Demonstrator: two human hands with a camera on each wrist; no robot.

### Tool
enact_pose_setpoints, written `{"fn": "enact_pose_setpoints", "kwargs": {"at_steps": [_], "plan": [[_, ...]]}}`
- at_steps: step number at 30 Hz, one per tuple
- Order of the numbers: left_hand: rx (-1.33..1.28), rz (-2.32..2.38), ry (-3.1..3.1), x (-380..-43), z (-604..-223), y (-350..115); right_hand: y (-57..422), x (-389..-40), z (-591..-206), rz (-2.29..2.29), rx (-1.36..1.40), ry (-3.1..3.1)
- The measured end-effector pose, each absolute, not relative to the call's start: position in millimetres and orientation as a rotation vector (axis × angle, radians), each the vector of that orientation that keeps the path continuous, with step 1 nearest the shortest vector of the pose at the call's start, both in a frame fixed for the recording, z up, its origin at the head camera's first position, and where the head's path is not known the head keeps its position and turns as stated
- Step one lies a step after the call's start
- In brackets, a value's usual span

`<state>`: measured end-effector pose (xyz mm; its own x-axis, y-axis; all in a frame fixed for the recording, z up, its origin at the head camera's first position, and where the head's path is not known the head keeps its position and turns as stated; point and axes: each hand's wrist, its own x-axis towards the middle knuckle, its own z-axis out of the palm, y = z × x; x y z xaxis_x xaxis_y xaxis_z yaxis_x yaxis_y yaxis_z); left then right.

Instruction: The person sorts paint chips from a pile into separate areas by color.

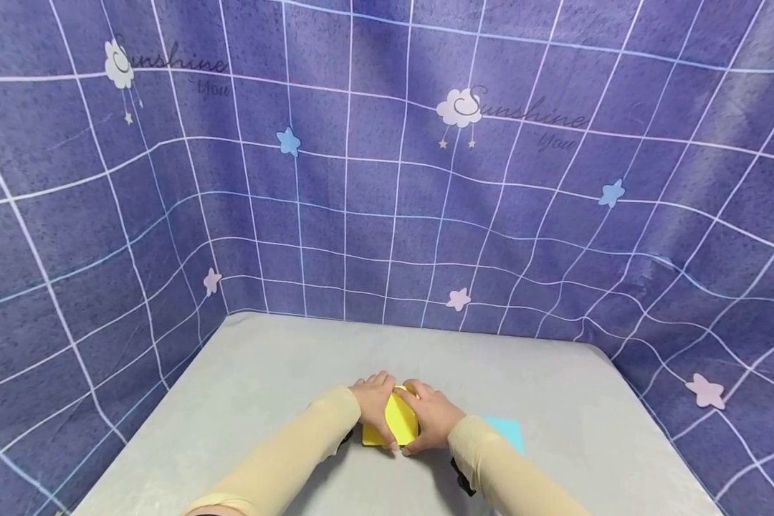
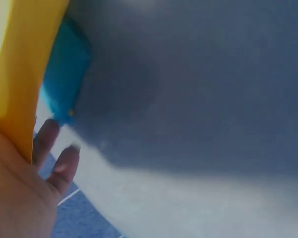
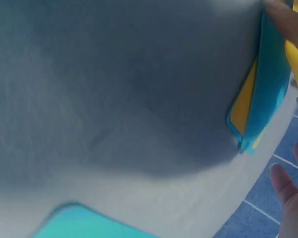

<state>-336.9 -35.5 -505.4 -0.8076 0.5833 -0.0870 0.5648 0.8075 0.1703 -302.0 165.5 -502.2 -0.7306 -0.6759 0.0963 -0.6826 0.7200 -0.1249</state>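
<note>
Both hands hold a yellow square piece (image 1: 398,419) between them, low over the table. My left hand (image 1: 373,405) grips its left side, thumb at the near edge and fingers toward the far edge. On the opposite side, my right hand (image 1: 435,416) grips it the same way. The left wrist view shows the yellow side (image 2: 27,64) against the palm of the left hand (image 2: 20,193). Under the yellow piece is a turquoise piece (image 3: 270,74) with a yellow area (image 3: 244,101) beside it. Whether the two are joined I cannot tell.
A flat turquoise sheet (image 1: 508,432) lies on the pale grey table (image 1: 284,358), partly behind the right sleeve. Purple-blue checked cloth (image 1: 374,179) hangs along the table's far, left and right sides.
</note>
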Motion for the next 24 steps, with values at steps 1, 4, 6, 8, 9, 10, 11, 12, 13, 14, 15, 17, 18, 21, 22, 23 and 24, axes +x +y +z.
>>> {"fn": "enact_pose_setpoints", "kwargs": {"at_steps": [1,4,6,8,9,10,11,12,13,14,15,17,18,21,22,23,24], "plan": [[0.917,0.206,2.847,-336,-504,-37,166,-301,-501,0.227,1.133,-2.871],[0.956,0.167,2.851,-332,-497,-43,166,-300,-496,0.224,1.128,-2.871],[0.979,0.127,2.868,-330,-491,-49,166,-300,-490,0.250,1.123,-2.875],[0.998,0.134,2.883,-328,-487,-56,165,-300,-484,0.292,1.116,-2.896],[1.005,0.140,2.888,-327,-485,-60,165,-300,-481,0.311,1.113,-2.907],[1.009,0.163,2.892,-325,-483,-65,165,-300,-478,0.326,1.108,-2.917],[1.013,0.185,2.894,-325,-482,-69,165,-300,-476,0.341,1.104,-2.926],[1.025,0.205,2.902,-325,-482,-74,164,-300,-473,0.351,1.105,-2.928],[1.035,0.229,2.905,-325,-481,-78,163,-299,-471,0.359,1.100,-2.940],[1.046,0.253,2.910,-324,-479,-83,162,-299,-469,0.367,1.100,-2.947],[1.055,0.281,2.915,-324,-478,-88,160,-299,-467,0.379,1.104,-2.947],[1.058,0.327,2.922,-322,-474,-98,155,-300,-463,0.398,1.118,-2.944],[1.048,0.346,2.925,-322,-471,-103,152,-301,-461,0.394,1.124,-2.943],[1.000,0.396,2.925,-319,-461,-118,141,-304,-452,0.351,1.140,-2.933],[0.983,0.394,2.925,-319,-457,-123,137,-305,-449,0.336,1.145,-2.929],[0.968,0.392,2.925,-318,-454,-127,133,-306,-446,0.320,1.148,-2.926],[0.961,0.390,2.928,-318,-451,-130,130,-307,-443,0.306,1.149,-2.927]]}}
